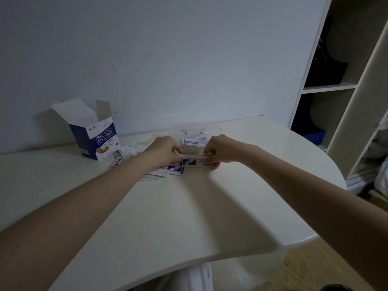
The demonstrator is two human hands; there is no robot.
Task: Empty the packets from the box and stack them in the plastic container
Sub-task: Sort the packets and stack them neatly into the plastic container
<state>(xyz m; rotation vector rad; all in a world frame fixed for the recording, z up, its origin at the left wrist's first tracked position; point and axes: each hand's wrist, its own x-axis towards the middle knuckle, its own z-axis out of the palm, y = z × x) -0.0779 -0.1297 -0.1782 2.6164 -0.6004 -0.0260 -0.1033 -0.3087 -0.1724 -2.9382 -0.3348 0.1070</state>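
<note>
A blue and white box [95, 139] stands upright at the back left of the white table [168, 217], its top flaps open. A clear plastic container [196, 129] sits near the wall behind my hands, with a few packets showing inside. Between my hands is a small stack of blue and white packets [196, 161]. My left hand [165, 151] grips its left end and my right hand [220, 149] grips its right end, just above the table. Loose packets [130, 153] lie scattered beside the box and under my left hand.
A pale wall runs along the table's back edge. To the right stands an open shelf unit [336, 87] holding dark items. The table's rounded front edge curves above a wooden floor [304, 267].
</note>
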